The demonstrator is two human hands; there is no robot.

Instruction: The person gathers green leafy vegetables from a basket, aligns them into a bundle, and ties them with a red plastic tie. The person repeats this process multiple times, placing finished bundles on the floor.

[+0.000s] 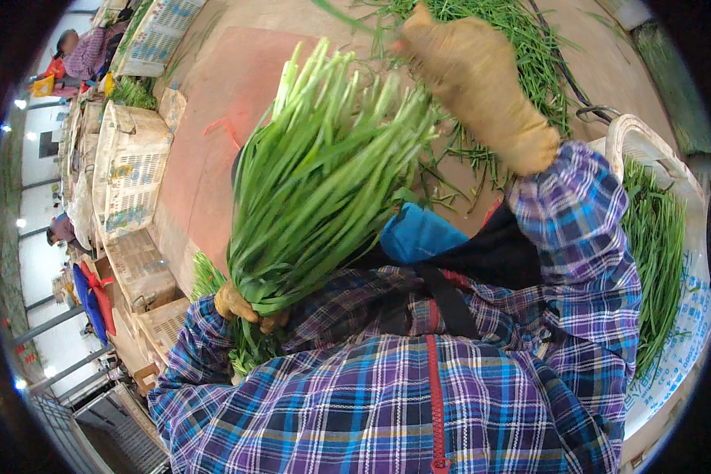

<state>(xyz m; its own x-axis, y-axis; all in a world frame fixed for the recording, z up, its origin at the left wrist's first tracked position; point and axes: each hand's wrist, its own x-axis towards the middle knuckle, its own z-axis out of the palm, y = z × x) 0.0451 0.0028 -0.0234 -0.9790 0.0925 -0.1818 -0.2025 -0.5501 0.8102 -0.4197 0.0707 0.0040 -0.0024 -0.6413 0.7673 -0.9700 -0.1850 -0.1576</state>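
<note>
My left hand (235,303), in a tan glove, grips a large bunch of long green stalks (326,178) that look like garlic chives. It holds them by the leaf ends, close against my body, and the pale cut ends fan out away from me. Blurred by motion, my right hand (480,89) wears a tan glove too and is above loose greens scattered on the floor (521,65). A bit of red shows near its fingertips; whether it pinches anything is not clear. More stalks (246,355) lie under my left hand.
On the right stands a white basket (619,139) with a printed plastic liner (675,349), full of greens (655,266). Dirty white crates (133,172) line the left. A red mat (213,130) holds a red tie (224,127). People (86,56) work farther off.
</note>
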